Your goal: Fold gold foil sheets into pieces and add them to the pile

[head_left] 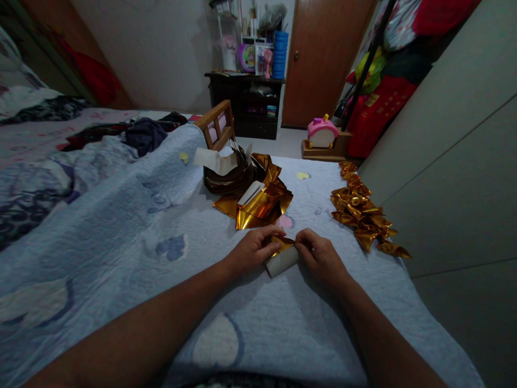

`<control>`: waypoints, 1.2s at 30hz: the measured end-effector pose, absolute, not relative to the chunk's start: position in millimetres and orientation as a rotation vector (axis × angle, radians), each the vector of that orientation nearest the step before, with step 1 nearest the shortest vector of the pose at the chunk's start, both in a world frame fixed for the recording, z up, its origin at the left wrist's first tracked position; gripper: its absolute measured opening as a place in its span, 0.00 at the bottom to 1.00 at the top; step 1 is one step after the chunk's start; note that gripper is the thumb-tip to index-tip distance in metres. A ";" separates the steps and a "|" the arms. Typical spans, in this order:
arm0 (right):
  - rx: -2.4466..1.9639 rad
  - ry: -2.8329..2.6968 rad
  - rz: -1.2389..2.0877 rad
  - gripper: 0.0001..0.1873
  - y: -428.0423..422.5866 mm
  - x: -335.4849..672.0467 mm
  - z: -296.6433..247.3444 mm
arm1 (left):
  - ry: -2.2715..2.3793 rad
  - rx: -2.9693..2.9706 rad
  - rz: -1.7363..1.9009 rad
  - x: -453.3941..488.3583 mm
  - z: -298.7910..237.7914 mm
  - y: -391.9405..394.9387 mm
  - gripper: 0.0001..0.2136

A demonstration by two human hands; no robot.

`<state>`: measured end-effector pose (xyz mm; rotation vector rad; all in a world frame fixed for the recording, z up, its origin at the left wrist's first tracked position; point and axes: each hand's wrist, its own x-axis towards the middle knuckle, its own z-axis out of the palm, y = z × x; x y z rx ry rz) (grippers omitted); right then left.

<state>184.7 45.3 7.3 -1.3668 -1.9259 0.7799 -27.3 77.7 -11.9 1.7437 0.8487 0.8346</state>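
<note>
Taking the foil sheet (283, 263) between the hands as the clock's centre and twelve as straight ahead: it lies low over the blue quilt (226, 293), curled, its grey side outward toward the person and gold showing behind. The left hand (258, 248) pinches its nine o'clock end between thumb and fingers; the right hand (320, 253) grips the three o'clock end with fingertips bunched. An uneven pull between them could crease the sheet askew or tear it, and a loosened pinch might let the curl spring open. The soft quilt gives little firm backing, so a pressed fold may come out slack.

Just beyond, at eleven to twelve, loose gold sheets (262, 207) lie fanned against a curved stack (226, 180); a forearm brushing them could scatter the slick pieces. At two o'clock, folded gold pieces (361, 207) crowd the quilt's edge, where a bump or a tug on the cloth might tip some off.
</note>
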 end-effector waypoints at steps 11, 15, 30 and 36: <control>-1.061 -1.385 1.368 0.12 46.6 184.7 5.8 | 0.940 1.242 0.887 -22.1 1.3 75.2 0.14; -0.999 -1.358 1.470 0.16 46.0 186.1 4.5 | 0.984 1.203 0.931 -19.8 0.2 76.0 0.14; -1.215 -2.029 0.396 0.19 48.7 186.6 -11.6 | 1.046 1.519 0.919 -20.2 -7.8 75.2 0.11; -1.228 -2.263 0.406 0.20 45.7 184.1 -11.9 | 1.166 2.046 0.758 -22.3 -7.1 72.8 0.10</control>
